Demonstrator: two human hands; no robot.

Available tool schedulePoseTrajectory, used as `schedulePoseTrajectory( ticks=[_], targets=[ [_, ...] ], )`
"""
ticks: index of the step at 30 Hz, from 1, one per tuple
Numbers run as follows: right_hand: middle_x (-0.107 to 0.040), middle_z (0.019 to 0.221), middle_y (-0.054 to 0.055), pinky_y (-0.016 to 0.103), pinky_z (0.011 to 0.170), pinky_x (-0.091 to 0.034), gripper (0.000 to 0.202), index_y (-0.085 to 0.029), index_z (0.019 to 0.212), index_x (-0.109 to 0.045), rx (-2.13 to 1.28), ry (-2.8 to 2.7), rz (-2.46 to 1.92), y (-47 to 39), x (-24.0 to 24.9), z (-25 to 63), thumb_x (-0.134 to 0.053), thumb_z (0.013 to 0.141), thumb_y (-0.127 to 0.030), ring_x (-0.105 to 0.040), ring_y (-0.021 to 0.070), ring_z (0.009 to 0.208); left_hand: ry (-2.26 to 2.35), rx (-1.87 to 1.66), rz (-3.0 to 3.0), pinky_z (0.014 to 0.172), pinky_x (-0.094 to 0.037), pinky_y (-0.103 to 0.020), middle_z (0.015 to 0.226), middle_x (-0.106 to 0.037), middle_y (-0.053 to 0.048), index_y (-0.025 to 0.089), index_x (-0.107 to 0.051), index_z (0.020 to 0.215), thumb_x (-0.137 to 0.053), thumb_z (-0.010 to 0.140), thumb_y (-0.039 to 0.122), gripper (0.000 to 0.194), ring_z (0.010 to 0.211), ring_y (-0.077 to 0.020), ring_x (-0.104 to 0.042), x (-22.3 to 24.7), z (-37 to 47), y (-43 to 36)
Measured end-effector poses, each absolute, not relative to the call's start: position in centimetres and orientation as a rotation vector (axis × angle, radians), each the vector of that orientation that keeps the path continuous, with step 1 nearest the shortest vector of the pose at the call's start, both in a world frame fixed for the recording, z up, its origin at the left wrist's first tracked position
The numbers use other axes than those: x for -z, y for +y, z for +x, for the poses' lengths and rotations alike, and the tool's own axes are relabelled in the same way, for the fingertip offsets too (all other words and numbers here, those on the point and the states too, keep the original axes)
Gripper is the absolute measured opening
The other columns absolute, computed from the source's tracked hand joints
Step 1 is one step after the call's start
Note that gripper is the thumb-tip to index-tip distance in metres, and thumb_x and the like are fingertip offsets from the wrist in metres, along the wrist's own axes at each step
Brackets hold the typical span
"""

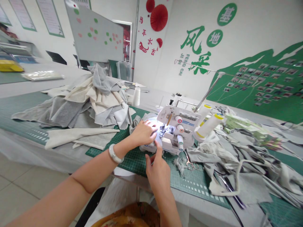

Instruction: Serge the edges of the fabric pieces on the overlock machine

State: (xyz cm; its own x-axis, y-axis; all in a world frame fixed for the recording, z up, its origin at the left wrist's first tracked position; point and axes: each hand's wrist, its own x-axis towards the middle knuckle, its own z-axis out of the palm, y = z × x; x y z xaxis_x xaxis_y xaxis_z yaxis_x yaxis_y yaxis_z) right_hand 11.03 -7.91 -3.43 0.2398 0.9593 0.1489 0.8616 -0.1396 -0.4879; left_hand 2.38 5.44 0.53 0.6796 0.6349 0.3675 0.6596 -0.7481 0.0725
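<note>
A white overlock sewing machine (175, 126) stands on the green cutting mat, its lamp lighting the needle area. Grey fabric (135, 123) lies at the left side of its bed, partly covered by my hand. My left hand (145, 131), with a pale bangle at the wrist, rests flat over that fabric, fingers stretched toward the presser foot. Just below, my right hand (158, 171) has its index finger extended to the front edge of the bed and its thumb apart; the other fingers are curled and partly hidden. Glare washes out the fabric near the needle.
A heap of grey and cream fabric pieces (94, 97) lies left. Thread cones (210, 124) stand behind the machine. Scissors (189, 160) and thread scraps (181, 165) lie at its right, beside tangled grey cloth (248, 160) and dark-handled shears (233, 192).
</note>
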Motion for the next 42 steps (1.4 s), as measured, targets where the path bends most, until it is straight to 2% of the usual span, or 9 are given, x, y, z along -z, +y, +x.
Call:
schedulePoseTrajectory(
  ticks=[7, 13, 16, 20, 24, 31, 36, 39, 42],
  targets=[
    [-0.074, 0.086, 0.007, 0.025, 0.054, -0.04, 0.058, -0.017, 0.146, -0.025, -0.254, -1.724, -2.088, -6.9, 2.9, 10.4, -0.051, 0.094, -0.019, -0.073, 0.0234, 0.071, -1.134, 0.512, -2.761, 0.084, -0.042, -0.04, 0.113, -0.065, -0.009, 0.018, -0.067, 0.105, -0.045, 0.093, 0.03, 0.028, 0.106, -0.0271, -0.056, -0.6, 2.9, 6.2],
    [-0.075, 0.083, 0.009, 0.026, 0.055, -0.043, 0.061, -0.015, 0.149, -0.022, -0.209, -1.757, -2.134, -6.5, 2.9, 10.4, -0.05, 0.095, -0.02, -0.073, 0.025, 0.07, -1.107, 0.552, -2.74, 0.088, -0.039, -0.042, 0.121, -0.062, -0.011, 0.017, -0.066, 0.103, -0.048, 0.094, 0.03, 0.025, 0.109, -0.0277, -0.056, -1.0, 2.7, 6.2],
    [-0.075, 0.084, 0.009, 0.026, 0.055, -0.044, 0.064, -0.017, 0.15, -0.02, -0.207, -1.751, -2.181, -6.5, 2.8, 10.5, -0.05, 0.094, -0.021, -0.073, 0.0252, 0.07, -1.05, 0.691, -2.811, 0.093, -0.037, -0.042, 0.118, -0.065, -0.008, 0.018, -0.067, 0.1, -0.047, 0.094, 0.027, 0.023, 0.111, -0.0247, -0.056, -0.9, 2.3, 5.6],
    [-0.075, 0.085, 0.01, 0.027, 0.056, -0.044, 0.067, -0.018, 0.152, -0.017, -0.209, -1.76, -2.23, -6.5, 2.8, 10.6, -0.051, 0.094, -0.023, -0.073, 0.0255, 0.07, -0.993, 0.705, -2.951, 0.09, -0.039, -0.037, 0.111, -0.069, -0.004, 0.021, -0.069, 0.098, -0.047, 0.093, 0.024, 0.023, 0.106, -0.0204, -0.06, -0.3, 1.8, 5.6],
    [-0.075, 0.087, 0.009, 0.027, 0.057, -0.045, 0.065, -0.02, 0.152, -0.019, -0.219, -1.775, -2.207, -6.5, 2.6, 10.5, -0.049, 0.095, -0.023, -0.073, 0.0257, 0.072, -1.029, 0.695, -2.93, 0.089, -0.041, -0.037, 0.115, -0.068, -0.003, 0.022, -0.069, 0.104, -0.049, 0.091, 0.024, 0.023, 0.109, -0.0217, -0.06, 0.0, 1.8, 6.3],
    [-0.075, 0.091, 0.011, 0.027, 0.058, -0.045, 0.067, -0.016, 0.152, -0.019, -0.174, -1.787, -2.189, -6.2, 2.4, 10.5, -0.052, 0.093, -0.021, -0.073, 0.0248, 0.073, -1.075, 0.648, -2.86, 0.087, -0.042, -0.037, 0.111, -0.068, -0.005, 0.022, -0.07, 0.103, -0.05, 0.091, 0.028, 0.023, 0.106, -0.023, -0.059, -0.2, 2.1, 6.5],
    [-0.075, 0.088, 0.01, 0.027, 0.058, -0.046, 0.069, -0.018, 0.152, -0.018, -0.161, -1.781, -2.221, -6.1, 2.5, 10.5, -0.052, 0.093, -0.023, -0.073, 0.0249, 0.071, -1.094, 0.59, -2.823, 0.086, -0.043, -0.039, 0.107, -0.067, -0.009, 0.019, -0.07, 0.101, -0.05, 0.092, 0.032, 0.026, 0.104, -0.026, -0.057, -0.6, 2.1, 6.2],
    [-0.075, 0.087, 0.011, 0.026, 0.059, -0.046, 0.068, -0.019, 0.152, -0.019, -0.142, -1.77, -2.244, -6.1, 2.6, 10.6, -0.053, 0.093, -0.024, -0.073, 0.0242, 0.07, -1.068, 0.576, -2.842, 0.089, -0.043, -0.042, 0.112, -0.065, -0.011, 0.017, -0.068, 0.101, -0.05, 0.091, 0.032, 0.025, 0.106, -0.0273, -0.057, -0.9, 2.0, 5.9],
    [-0.075, 0.086, 0.011, 0.027, 0.059, -0.047, 0.065, -0.02, 0.151, -0.023, -0.113, -1.762, -2.265, -6.1, 2.5, 10.7, -0.052, 0.093, -0.023, -0.073, 0.0252, 0.071, -0.998, 0.784, -2.861, 0.098, -0.041, -0.043, 0.125, -0.059, -0.011, 0.018, -0.065, 0.108, -0.052, 0.09, 0.028, 0.025, 0.116, -0.0273, -0.052, -0.8, 1.1, 5.3]
  ],
)
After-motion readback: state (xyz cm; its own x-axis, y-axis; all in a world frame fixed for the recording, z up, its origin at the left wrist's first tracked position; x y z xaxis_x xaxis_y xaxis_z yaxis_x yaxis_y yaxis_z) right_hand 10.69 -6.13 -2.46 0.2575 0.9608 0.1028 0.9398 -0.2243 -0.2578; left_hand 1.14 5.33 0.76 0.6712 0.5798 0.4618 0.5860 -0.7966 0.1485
